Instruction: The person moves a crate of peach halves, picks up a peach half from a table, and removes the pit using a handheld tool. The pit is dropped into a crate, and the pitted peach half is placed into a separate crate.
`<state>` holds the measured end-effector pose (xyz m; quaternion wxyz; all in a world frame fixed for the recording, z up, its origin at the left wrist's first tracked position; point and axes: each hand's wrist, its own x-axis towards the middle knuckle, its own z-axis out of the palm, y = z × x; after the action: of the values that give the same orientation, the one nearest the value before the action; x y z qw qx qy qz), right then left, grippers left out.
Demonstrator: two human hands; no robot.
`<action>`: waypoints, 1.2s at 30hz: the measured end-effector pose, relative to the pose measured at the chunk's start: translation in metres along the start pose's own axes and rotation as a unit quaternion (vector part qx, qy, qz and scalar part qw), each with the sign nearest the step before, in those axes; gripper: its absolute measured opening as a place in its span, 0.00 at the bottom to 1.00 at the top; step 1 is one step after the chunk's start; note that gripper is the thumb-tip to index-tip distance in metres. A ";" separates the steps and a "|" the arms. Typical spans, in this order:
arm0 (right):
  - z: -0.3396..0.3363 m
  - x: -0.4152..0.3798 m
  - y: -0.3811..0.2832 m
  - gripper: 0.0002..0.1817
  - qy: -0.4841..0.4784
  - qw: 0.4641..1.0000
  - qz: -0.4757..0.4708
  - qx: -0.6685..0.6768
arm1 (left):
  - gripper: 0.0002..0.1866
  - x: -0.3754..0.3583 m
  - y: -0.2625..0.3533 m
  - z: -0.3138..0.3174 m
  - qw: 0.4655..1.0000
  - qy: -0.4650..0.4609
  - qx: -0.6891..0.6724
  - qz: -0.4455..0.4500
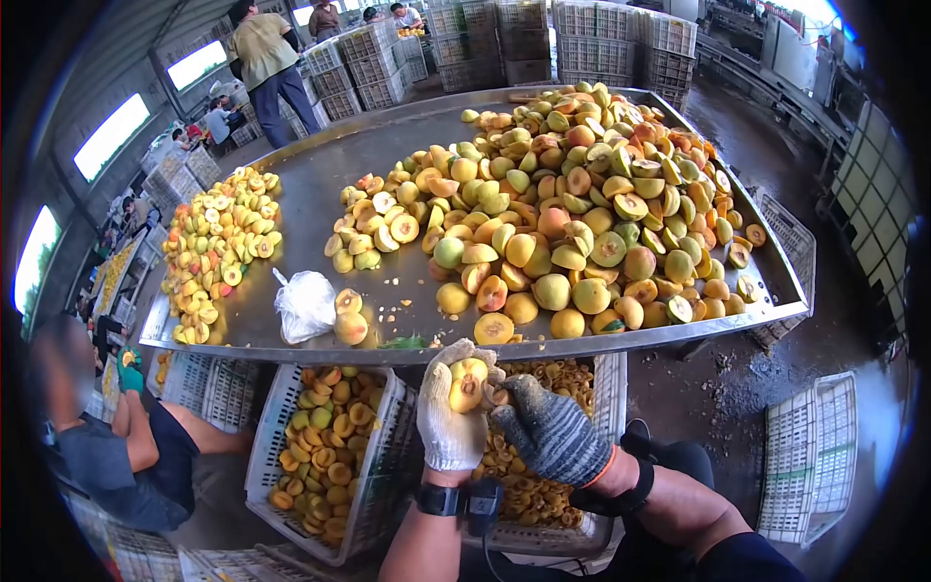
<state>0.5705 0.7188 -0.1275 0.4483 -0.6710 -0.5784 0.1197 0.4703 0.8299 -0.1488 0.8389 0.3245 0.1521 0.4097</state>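
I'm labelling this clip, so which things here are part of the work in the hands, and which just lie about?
In use: left hand holding a peach half; right hand at its pit; crate of pits below; peach pile on the table.

Lying about: plastic bag; empty crate; stacked crates.

My left hand (452,417) wears a white knit glove; my right hand (551,430) wears a speckled grey-and-black one with an orange cuff edge. The peach half (468,381) I hold is yellow with a reddish-brown centre. The heap of peaches (582,194) runs yellow, pale green, orange and blush red over a dull silver table (320,179). The crates (281,417) below are white lattice. The plastic bag (304,304) is white. My wrist strap (438,500) looks black, I think.
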 end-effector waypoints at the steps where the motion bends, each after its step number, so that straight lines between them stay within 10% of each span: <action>1: 0.003 0.000 -0.001 0.27 0.003 1.000 -0.001 -0.010 | 0.23 -0.001 0.001 0.001 1.000 0.004 0.009 0.001; 36: 0.021 0.012 -0.011 0.18 -0.063 0.995 0.042 -0.061 | 0.17 0.002 -0.003 -0.014 0.997 0.030 0.060 0.033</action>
<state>0.5522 0.7380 -0.1271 0.3635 -0.7119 -0.5831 0.1451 0.4658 0.8361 -0.1615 0.7990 0.3667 0.1906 0.4368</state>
